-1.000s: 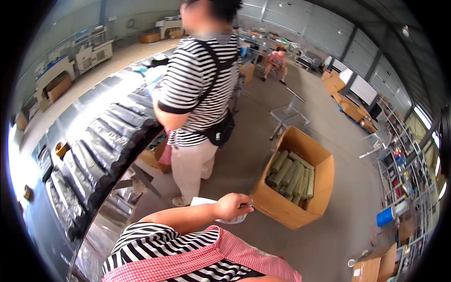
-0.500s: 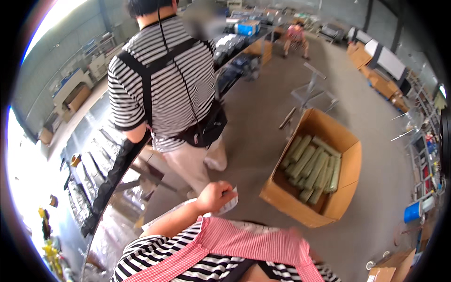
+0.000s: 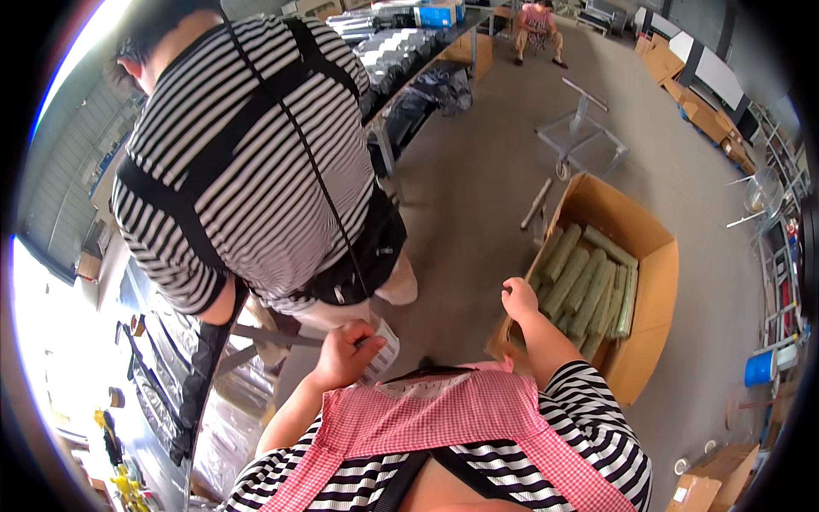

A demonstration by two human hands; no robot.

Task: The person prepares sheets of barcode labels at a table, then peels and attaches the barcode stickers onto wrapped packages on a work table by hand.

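Observation:
In my left hand [image 3: 348, 354] is a white label sheet [image 3: 381, 352] with dark printed marks, pinched between closed fingers in front of my chest. My right hand [image 3: 519, 300] is stretched out to the right, at the near left edge of an open cardboard box [image 3: 641, 346]. Its fingers are curled in, and I cannot make out anything between them. Inside the box lie several long, greenish wrapped rolls [image 3: 589, 286], mostly side by side. My right forearm passes over the box's near left side and hides part of it.
A co-worker [image 3: 247, 171] in a striped shirt stands close at the left by a long table [image 3: 196, 410] bearing black-wrapped packages [image 3: 162, 367]. Beyond the box stands a metal trolley [image 3: 584, 141]. Another person [image 3: 539, 32] sits far back. Cartons [image 3: 712, 478] lie at the lower right.
My right arm has come into view and reached out to the box. My left hand, still holding the label sheet, has shifted slightly left. The co-worker appears nearer and leans further left.

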